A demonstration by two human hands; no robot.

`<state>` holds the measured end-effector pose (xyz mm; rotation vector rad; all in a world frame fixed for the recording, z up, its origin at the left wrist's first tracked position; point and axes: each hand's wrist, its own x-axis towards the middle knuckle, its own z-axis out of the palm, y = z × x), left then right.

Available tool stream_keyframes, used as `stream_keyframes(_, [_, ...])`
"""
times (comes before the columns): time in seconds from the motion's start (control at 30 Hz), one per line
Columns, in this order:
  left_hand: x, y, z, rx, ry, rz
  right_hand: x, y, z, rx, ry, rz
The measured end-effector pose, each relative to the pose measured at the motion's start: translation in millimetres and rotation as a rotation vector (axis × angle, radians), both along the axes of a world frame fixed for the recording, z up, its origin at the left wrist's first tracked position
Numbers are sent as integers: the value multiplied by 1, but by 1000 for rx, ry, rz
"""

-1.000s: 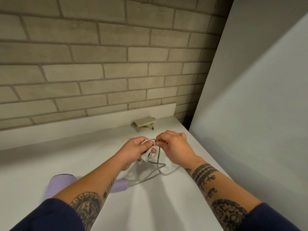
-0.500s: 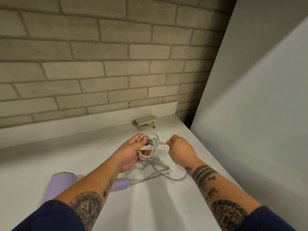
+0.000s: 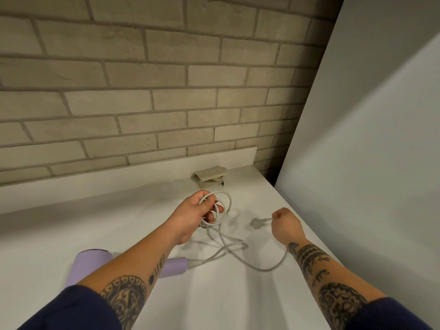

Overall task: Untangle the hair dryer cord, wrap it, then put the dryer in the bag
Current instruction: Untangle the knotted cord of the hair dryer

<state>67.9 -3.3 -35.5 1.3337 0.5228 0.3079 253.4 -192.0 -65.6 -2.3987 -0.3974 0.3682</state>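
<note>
Gripping several white loops of the cord (image 3: 267,270) in curled fingers, the left hand (image 3: 197,215) is raised over the white counter (image 3: 238,306), while the right hand (image 3: 285,225), fisted well to its right, pinches the cord just behind the blurred plug (image 3: 256,222). Slack lies crossed on the counter and runs to the lilac hair dryer (image 3: 91,260), lying near left, partly under the left forearm. A folded beige bag (image 3: 209,178) sits far back by the brick wall (image 3: 166,67).
</note>
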Motion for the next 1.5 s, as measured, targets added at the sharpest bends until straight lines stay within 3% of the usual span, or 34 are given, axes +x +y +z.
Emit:
stream_keyframes(0.2, [3,-2,3,93,26,-40,4,-15,-24,-120,36,17])
stream_keyframes(0.33, [2,-2,3,122,35,-30,-1,-15,-29,-357,25,78])
stream_keyframes(0.37, [3,-3,2,125,35,-33,-3,-12,-26,-345,-31,90])
stream_keyframes(0.43, [4,-3,0,147,44,-44,-12,0,-16,-84,-111,224])
stream_keyframes(0.47, [4,-4,-1,162,51,-51,-19,9,-6,75,-92,335])
stream_keyframes(0.53, [5,-6,0,154,47,-64,-38,28,16,201,-11,535])
stream_keyframes(0.6, [5,-9,4,56,19,-77,-50,45,31,236,33,625])
stream_keyframes(0.77, [3,0,9,-226,-35,-45,-51,59,50,295,-37,486])
stream_keyframes(0.93, [0,2,0,-69,41,-1,-41,54,55,258,-44,493])
stream_keyframes(1.03, [4,0,0,-46,67,54,-45,52,66,333,-95,514])
stream_keyframes(1.13, [10,2,3,-58,42,160,-52,47,80,370,-63,663])
stream_keyframes(1.23, [14,5,7,-90,-18,234,-56,37,87,267,74,817])
stream_keyframes(1.33, [15,8,10,-91,-49,270,-54,29,85,51,72,900])
stream_keyframes(1.5, [15,14,14,-91,-80,303,-44,14,80,-254,47,859])
